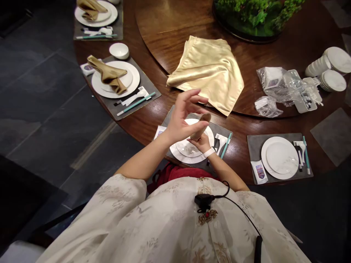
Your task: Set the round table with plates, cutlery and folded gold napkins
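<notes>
Over the place setting in front of me, my right hand (203,143), with a white band at its wrist, is closed around the lower part of a rolled gold-brown cloth napkin (206,117). My left hand (185,115) is raised beside the napkin, its fingers curved and apart. Its thumb passes in front of the roll; I cannot tell whether it touches. Beneath both hands lie stacked white plates (178,153) on a grey placemat (170,114). Flat on the turntable ahead is a pile of shiny gold napkins (211,73).
To the left, a setting has a folded napkin (109,75) on its plates and a small bowl (119,50). Another plate setting (282,157) lies right. The turntable (170,22) carries plastic-wrapped packets (272,78), a tray of spoons (301,96), stacked bowls (318,67) and greenery (255,14).
</notes>
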Demonstrator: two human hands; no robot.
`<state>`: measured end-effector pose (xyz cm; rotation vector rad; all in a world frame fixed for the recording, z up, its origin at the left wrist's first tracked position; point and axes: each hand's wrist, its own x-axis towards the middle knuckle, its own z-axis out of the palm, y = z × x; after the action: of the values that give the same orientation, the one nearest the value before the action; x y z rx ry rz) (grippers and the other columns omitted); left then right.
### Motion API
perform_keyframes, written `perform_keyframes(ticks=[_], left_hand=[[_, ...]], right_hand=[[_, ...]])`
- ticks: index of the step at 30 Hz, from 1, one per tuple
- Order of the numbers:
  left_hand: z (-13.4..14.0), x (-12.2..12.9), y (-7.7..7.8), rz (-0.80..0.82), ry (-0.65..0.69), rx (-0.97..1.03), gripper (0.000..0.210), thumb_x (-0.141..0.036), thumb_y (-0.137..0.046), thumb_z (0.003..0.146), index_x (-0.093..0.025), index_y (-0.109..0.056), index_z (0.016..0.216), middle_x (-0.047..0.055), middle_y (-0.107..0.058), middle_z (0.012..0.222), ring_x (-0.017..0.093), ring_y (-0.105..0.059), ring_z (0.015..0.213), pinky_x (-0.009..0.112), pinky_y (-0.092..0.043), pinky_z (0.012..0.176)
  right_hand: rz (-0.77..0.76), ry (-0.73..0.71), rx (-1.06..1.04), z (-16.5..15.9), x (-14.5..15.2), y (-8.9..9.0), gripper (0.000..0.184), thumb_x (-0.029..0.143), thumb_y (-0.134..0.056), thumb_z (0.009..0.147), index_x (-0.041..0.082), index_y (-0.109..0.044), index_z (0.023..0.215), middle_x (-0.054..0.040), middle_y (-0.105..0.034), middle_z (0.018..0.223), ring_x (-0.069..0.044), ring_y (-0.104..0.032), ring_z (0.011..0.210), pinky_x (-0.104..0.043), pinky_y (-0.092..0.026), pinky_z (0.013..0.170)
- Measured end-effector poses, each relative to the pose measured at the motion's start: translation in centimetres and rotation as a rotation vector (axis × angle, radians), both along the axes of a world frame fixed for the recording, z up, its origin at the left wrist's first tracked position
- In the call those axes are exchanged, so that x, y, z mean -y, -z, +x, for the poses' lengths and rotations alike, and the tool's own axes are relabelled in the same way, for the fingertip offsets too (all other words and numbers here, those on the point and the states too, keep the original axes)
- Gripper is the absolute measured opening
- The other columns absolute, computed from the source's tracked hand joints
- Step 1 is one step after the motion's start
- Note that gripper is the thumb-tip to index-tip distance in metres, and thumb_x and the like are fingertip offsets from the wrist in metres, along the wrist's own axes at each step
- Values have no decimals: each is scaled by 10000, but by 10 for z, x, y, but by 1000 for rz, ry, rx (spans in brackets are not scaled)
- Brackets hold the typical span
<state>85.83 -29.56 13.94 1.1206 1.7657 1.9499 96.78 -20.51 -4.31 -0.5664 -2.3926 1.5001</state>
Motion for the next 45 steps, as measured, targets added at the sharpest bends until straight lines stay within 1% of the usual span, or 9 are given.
perform_keyframes(ticks=[5,9,13,18,27,32,38,42,45], left_hand=[[-14,29,37,-12,-224,-17,717,-653,-742,740,-300,-508,1319,95,-602,1210,205,-649,1026,291,-593,767],[-17,54,68,-53,-266,26,646,-653,-691,793,-265,-514,1278,94,-625,1144,154,-660,892,264,-579,745],[-15,70,86,-100,-305,118,541,-613,-696,806,-235,-561,1168,73,-657,1039,135,-665,806,258,-577,716],[-15,75,100,-166,-261,190,465,-570,-703,822,-201,-605,1087,66,-690,963,122,-666,734,257,-567,710],[-16,70,135,-312,-106,234,380,-438,-648,866,-165,-616,1129,71,-695,989,130,-656,804,264,-543,759],[-15,69,151,-459,54,148,423,-266,-601,825,-165,-595,1236,95,-684,1109,143,-650,854,285,-538,773],[-17,74,161,-577,247,-25,614,-188,-576,756,-182,-534,1368,130,-600,1343,233,-612,1159,388,-534,963],[-26,89,170,-664,229,0,535,-294,-565,812,-164,-564,1331,147,-615,1325,255,-641,1114,420,-545,935],[-32,98,175,-710,164,26,483,-406,-570,841,-172,-611,1260,142,-648,1271,253,-669,1037,417,-553,887]], right_hand=[[67,15,51,-6,9,33,338,449,-777,744,164,-629,849,-75,-678,892,-207,-632,898,-318,-496,839],[113,-21,171,-7,9,54,332,402,-776,743,150,-629,903,-85,-680,936,-219,-622,913,-330,-488,851],[110,-25,233,-1,6,68,373,402,-772,758,150,-634,998,-110,-683,1015,-249,-625,966,-365,-494,882],[113,-42,187,4,5,77,408,422,-750,793,133,-641,1059,-119,-681,1043,-239,-625,971,-359,-498,889],[130,-61,123,13,2,88,497,429,-777,776,177,-626,1177,-105,-660,1066,-246,-629,981,-379,-546,841],[146,-67,99,18,1,85,539,404,-776,772,185,-592,1229,-134,-630,1143,-260,-614,1031,-402,-554,863],[208,-110,18,39,-7,71,545,291,-707,754,190,-567,1271,-147,-594,1221,-284,-561,1160,-461,-505,997],[338,21,127,41,-52,47,382,202,-568,794,179,-616,1172,-138,-613,1154,-272,-578,1114,-450,-490,1010],[470,162,303,9,-102,17,292,255,-496,912,167,-625,1158,-150,-632,1143,-278,-584,1103,-432,-480,1008]])
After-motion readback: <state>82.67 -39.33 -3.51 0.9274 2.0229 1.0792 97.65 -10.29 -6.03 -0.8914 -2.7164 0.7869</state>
